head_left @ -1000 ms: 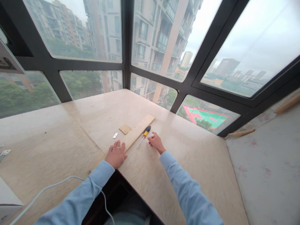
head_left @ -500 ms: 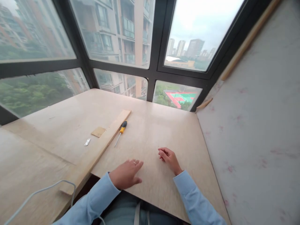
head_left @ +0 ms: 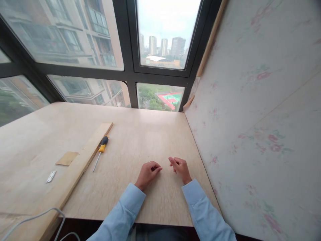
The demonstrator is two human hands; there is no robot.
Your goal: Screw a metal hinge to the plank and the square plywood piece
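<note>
My left hand (head_left: 149, 174) is low over the pale wooden board (head_left: 140, 134), fingers curled and thumb against the fingertips in a pinch. A ring shows on one finger. To its right, a short gap apart, my right hand (head_left: 181, 169) is also closed, its thumb pressed on the bent index finger. Whatever either hand holds, if anything, is hidden or too small to make out. Left of my hands lies a screwdriver (head_left: 102, 144) with a yellow and black handle. It rests alongside a long wooden plank (head_left: 82, 160).
Beyond the plank lie a small tan square piece (head_left: 67, 158) and a white metal hinge (head_left: 51, 176). A pale cable (head_left: 47, 211) loops over the plank's near end. Windows with dark frames (head_left: 130, 75) border the back, and a floral-papered wall (head_left: 238, 110) stands at the right.
My left hand has gone from spread fingers to a pinch and come nearer my right hand. My right hand stays closed. The view has turned to the right.
</note>
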